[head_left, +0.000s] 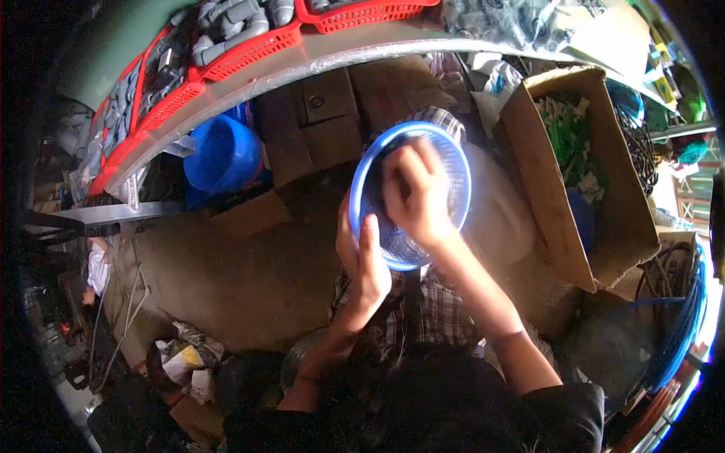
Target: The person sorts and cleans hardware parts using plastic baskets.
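Note:
A blue plastic basket (459,167) with perforated sides is held tilted over my lap. My left hand (368,260) grips its lower left rim, the thumb lying over the edge and the fingers behind the outside wall. Inside the basket's opening is my right hand (418,189), its fingers curled and blurred by motion. Whatever those fingers hold, if anything, cannot be made out. Dark shadow covers part of the basket's inside.
Red baskets (253,54) of grey pipe fittings stand on the curved table above. Blue buckets (223,155) sit below its edge. At the right is an open cardboard box (529,162) with green pieces. Another person (98,268) shows at the far left.

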A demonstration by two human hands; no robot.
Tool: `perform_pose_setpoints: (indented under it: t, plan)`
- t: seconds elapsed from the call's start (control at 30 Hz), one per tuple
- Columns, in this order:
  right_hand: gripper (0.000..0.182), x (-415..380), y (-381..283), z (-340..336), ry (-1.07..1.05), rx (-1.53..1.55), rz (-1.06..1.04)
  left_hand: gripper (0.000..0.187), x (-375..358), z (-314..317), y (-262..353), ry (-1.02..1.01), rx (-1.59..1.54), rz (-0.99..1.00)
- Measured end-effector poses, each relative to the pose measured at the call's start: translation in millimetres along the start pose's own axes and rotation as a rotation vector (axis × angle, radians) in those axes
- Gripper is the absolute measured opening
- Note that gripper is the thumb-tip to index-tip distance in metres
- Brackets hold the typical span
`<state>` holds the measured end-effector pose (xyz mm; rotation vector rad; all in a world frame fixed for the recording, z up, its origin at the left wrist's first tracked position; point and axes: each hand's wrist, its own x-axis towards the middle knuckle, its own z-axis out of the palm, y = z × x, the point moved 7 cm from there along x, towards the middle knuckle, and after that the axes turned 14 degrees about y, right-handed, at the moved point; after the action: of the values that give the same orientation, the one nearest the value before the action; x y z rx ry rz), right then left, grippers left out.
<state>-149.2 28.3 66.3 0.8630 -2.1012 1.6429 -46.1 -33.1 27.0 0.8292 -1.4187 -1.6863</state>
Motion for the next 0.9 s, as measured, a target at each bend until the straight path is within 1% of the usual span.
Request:
perform_pose_setpoints:
  t: [0.03,0.07,0.1,0.13,0.17,0.2,0.23,0.33,0.37,0.4,0.47,0.5,0.53,0.57,0.6,0.63,0.67,0.7,0.77,0.8,0.83,0.87,0.9]
  plan:
    - [0.015,1.4,3.6,-4.5,0.001,-0.159,-0.012,0.042,-2.8,-2.4,-0.9,0.009,-0.090,-0.006]
    - [0.015,4.2,7.2,-10.4,0.003,-0.318,-0.028,0.042,-1.8,-0.4,5.7,-0.053,-0.047,0.086]
    - [0.026,2.8,3.7,-11.0,-0.063,-0.463,-0.105,0.048,-2.2,-5.0,0.0,0.004,-0.072,0.050]
    - [0.033,1.0,-2.4,-14.9,-0.082,-0.473,-0.081,0.054,-2.0,-9.4,-5.8,0.054,-0.095,0.015]
    - [0.039,-1.2,-11.2,-20.4,-0.097,-0.487,-0.052,0.049,2.8,-12.1,1.3,0.082,-0.107,0.111]
    - [0.050,-6.6,-12.9,-23.8,-0.147,-0.492,-0.034,0.045,8.3,-15.1,8.1,0.104,-0.117,0.200]
    - [0.060,-12.4,-14.5,-27.2,-0.198,-0.496,-0.017,0.043,16.3,-15.6,11.8,0.054,-0.094,0.302]
    - [0.058,-32.8,4.5,-25.9,-0.308,-0.482,0.198,0.041,20.6,-3.8,9.2,-0.024,-0.018,0.244]
    - [0.055,-37.6,11.2,-25.1,-0.270,-0.374,0.240,0.045,19.7,-4.6,1.1,-0.009,-0.064,0.164]
    - [0.047,-42.0,13.8,-20.0,-0.242,-0.135,0.373,0.048,18.5,-5.3,-7.0,0.009,-0.112,0.085]
    - [0.041,-42.5,3.0,-11.2,-0.246,0.147,0.370,0.050,12.2,-7.9,-12.3,-0.019,-0.106,-0.022]
    - [0.038,-42.7,1.4,-8.6,-0.195,0.360,0.473,0.051,10.5,-9.1,-14.7,-0.030,-0.103,-0.071]
    - [0.038,-38.2,-6.2,-7.7,-0.137,0.425,0.420,0.052,7.7,-8.2,-29.8,-0.133,-0.436,-0.214]
    - [0.038,-32.9,-15.2,-7.6,-0.080,0.490,0.366,0.050,-10.5,7.0,-41.0,-0.286,-1.095,-0.723]
    - [0.037,-25.6,-24.1,-10.9,-0.024,0.555,0.309,0.048,-29.6,27.8,-23.2,-0.435,-1.750,-1.239]
    - [0.040,-19.4,-32.4,-10.8,-0.077,0.468,0.229,0.045,-38.2,32.2,2.1,-0.586,-2.396,-1.767]
    - [0.039,-10.3,-40.7,-10.2,-0.053,0.347,0.091,0.046,-36.3,34.3,-16.1,-0.464,-1.864,-1.410]
    - [0.038,-4.3,-40.8,-10.3,-0.006,0.254,0.127,0.047,-27.4,25.0,-31.0,-0.339,-1.337,-1.049]
    - [0.048,2.0,-29.6,-11.0,0.007,0.025,0.075,0.050,-1.6,-9.9,-29.6,-0.093,-0.299,-0.310]
    - [0.048,7.6,-16.6,-16.1,0.115,-0.054,0.058,0.046,6.4,-10.1,-25.3,-0.158,-0.029,-0.156]
    - [0.047,17.0,-8.4,-24.4,0.174,-0.251,0.003,0.045,6.3,-9.4,-17.8,-0.165,0.051,-0.018]
    - [0.045,24.4,9.8,-32.9,0.208,-0.383,0.081,0.044,4.5,-8.2,-9.7,-0.169,0.130,0.118]
    - [0.044,27.5,30.3,-39.1,0.270,-0.391,0.104,0.041,6.4,-5.2,-5.0,-0.149,0.072,0.157]
